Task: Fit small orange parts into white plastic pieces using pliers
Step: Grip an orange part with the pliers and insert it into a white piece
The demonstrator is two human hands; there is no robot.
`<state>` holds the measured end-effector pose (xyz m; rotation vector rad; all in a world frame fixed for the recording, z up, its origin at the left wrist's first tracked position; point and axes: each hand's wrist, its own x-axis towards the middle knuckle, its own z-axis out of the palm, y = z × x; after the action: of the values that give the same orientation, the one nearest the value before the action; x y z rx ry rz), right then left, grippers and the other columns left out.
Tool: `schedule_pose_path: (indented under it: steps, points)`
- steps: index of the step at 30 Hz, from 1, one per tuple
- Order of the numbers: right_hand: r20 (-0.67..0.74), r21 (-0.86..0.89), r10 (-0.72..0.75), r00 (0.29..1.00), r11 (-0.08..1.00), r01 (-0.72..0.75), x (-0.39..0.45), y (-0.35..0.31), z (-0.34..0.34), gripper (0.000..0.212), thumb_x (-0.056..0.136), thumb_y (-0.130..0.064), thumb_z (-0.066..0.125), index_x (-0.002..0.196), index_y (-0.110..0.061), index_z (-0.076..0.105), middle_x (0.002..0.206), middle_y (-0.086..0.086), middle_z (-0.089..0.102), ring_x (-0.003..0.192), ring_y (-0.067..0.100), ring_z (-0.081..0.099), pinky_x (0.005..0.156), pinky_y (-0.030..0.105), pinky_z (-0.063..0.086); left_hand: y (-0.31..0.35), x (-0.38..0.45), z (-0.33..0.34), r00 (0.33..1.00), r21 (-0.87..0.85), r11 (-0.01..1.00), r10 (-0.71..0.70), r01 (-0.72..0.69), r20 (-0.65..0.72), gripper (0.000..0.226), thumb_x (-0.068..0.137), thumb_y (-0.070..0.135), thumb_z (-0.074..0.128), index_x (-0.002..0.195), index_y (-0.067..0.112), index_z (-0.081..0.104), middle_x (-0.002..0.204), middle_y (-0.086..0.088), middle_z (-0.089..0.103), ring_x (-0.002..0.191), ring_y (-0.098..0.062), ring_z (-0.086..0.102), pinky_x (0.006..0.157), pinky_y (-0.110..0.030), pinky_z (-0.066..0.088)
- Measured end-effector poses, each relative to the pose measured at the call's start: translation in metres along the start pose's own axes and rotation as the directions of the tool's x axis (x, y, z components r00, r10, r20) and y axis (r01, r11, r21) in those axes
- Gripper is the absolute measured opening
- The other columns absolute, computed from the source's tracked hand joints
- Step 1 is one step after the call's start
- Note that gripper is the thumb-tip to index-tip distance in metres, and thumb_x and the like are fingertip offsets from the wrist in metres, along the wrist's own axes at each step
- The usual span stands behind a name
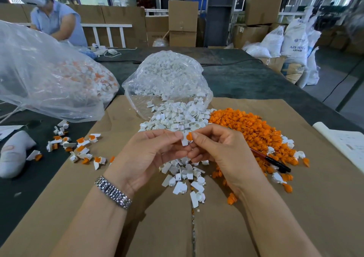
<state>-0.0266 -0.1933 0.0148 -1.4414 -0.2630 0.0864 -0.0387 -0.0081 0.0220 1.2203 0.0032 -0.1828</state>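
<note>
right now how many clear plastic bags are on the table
2: a big bag of finished orange-and-white pieces at the left, and a smaller open bag spilling white pieces at the centre. Others may sit out of view.

2 hands [149, 154], 3 clear plastic bags [167, 79], 1 pliers [275, 161], 1 wristwatch [113, 192]; white pieces [177, 119] and orange parts [254, 130] too many to count.

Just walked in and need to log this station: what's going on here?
A person is assembling small plastic parts by hand. The left hand pinches a white piece while the right hand presses an orange part into it. Loose white pieces and orange parts lie heaped on the cardboard. Finished pieces lie scattered to the left. The pliers lie untouched on the orange heap.
</note>
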Motion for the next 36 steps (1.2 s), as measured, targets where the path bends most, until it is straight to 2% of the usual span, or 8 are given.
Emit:
schedule_pose_path:
  steps: [10, 12, 14, 16, 18, 25, 30, 36]
  points:
    - [-0.056, -0.213, 0.003, 0.998, 0.977, -0.015, -0.004, -0.005, -0.001, 0.007, 0.095, -0.019, 0.071, 0.096, -0.013, 0.073, 0.078, 0.006, 0.075, 0.07, 0.017, 0.073, 0.065, 0.025, 0.058, -0.003, 0.004, -0.001, 0.999, 0.061, 0.998, 0.01, -0.008, -0.037, 0.015, 0.063, 0.013, 0.083, 0.068, 0.003, 0.075, 0.08, -0.015, 0.072, 0.074, -0.022, 0.072, 0.065, -0.022, 0.058]
    - [-0.198, -0.625, -0.104, 0.975, 0.779, -0.044, -0.003, -0.01, -0.011, 0.012, 0.094, -0.034, 0.07, 0.101, -0.024, 0.07, 0.086, -0.006, 0.072, 0.08, 0.007, 0.069, 0.07, 0.023, 0.055, -0.003, 0.005, -0.004, 0.999, 0.062, 0.998, 0.007, -0.005, -0.041, 0.013, 0.066, 0.01, 0.081, 0.063, 0.003, 0.07, 0.085, -0.016, 0.072, 0.076, -0.025, 0.072, 0.065, -0.022, 0.058]
    - [-0.281, -0.913, -0.131, 0.951, 0.342, -0.223, -0.004, -0.018, -0.023, 0.036, 0.091, -0.049, 0.067, 0.116, -0.024, 0.06, 0.11, -0.005, 0.062, 0.104, 0.014, 0.06, 0.084, 0.033, 0.052, -0.002, 0.006, -0.006, 0.999, 0.057, 0.998, 0.008, -0.005, -0.04, 0.014, 0.069, 0.008, 0.079, 0.061, 0.005, 0.068, 0.085, -0.017, 0.072, 0.076, -0.025, 0.072, 0.063, -0.021, 0.057]
    - [-0.405, -0.912, 0.014, 0.914, 0.069, -0.405, -0.005, -0.024, -0.033, 0.054, 0.089, -0.058, 0.065, 0.12, -0.016, 0.054, 0.123, 0.007, 0.053, 0.119, 0.029, 0.051, 0.096, 0.046, 0.047, -0.002, 0.008, -0.007, 0.999, 0.044, 0.999, 0.012, -0.01, -0.047, 0.012, 0.069, 0.007, 0.08, 0.062, 0.005, 0.07, 0.081, -0.016, 0.072, 0.076, -0.024, 0.073, 0.063, -0.02, 0.058]
    - [-0.46, -0.885, 0.154, 0.874, 0.0, -0.466, -0.008, -0.028, -0.04, 0.052, 0.088, -0.058, 0.066, 0.112, -0.013, 0.055, 0.12, 0.011, 0.056, 0.117, 0.033, 0.052, 0.1, 0.051, 0.046, -0.003, 0.008, -0.008, 0.999, 0.038, 0.999, 0.013, -0.011, -0.049, 0.011, 0.066, 0.008, 0.082, 0.063, 0.005, 0.072, 0.078, -0.016, 0.072, 0.076, -0.024, 0.074, 0.063, -0.02, 0.058]
    - [-0.391, -0.918, 0.117, 0.913, 0.026, -0.396, -0.011, -0.027, -0.04, 0.036, 0.09, -0.048, 0.06, 0.078, -0.015, 0.049, 0.092, 0.007, 0.059, 0.093, 0.029, 0.058, 0.076, 0.038, 0.045, -0.002, 0.008, -0.01, 0.997, 0.018, 1.0, -0.016, 0.017, -0.074, 0.009, 0.069, 0.005, 0.08, 0.073, 0.0, 0.075, 0.085, -0.022, 0.074, 0.076, -0.025, 0.075, 0.062, -0.02, 0.059]
    - [-0.295, -0.869, 0.133, 0.946, 0.373, -0.324, -0.011, -0.051, -0.043, 0.024, 0.097, -0.036, 0.056, 0.084, -0.017, 0.059, 0.068, 0.003, 0.061, 0.06, 0.019, 0.058, 0.052, 0.03, 0.038, 0.0, 0.007, -0.009, 0.997, 0.01, 1.0, 0.01, -0.009, -0.074, 0.015, 0.072, 0.01, 0.078, 0.079, -0.002, 0.073, 0.087, -0.018, 0.075, 0.076, -0.021, 0.074, 0.062, -0.019, 0.057]
    - [0.06, -0.639, 0.482, 0.874, 0.692, -0.337, -0.021, -0.065, -0.012, 0.012, 0.102, -0.015, 0.053, 0.107, -0.014, 0.064, 0.083, 0.009, 0.076, 0.074, 0.013, 0.074, 0.073, 0.035, 0.062, 0.004, 0.006, -0.012, 0.989, -0.026, 0.998, 0.052, -0.056, -0.141, 0.031, 0.066, 0.017, 0.082, 0.09, -0.003, 0.075, 0.091, -0.016, 0.074, 0.074, -0.016, 0.073, 0.053, -0.017, 0.052]
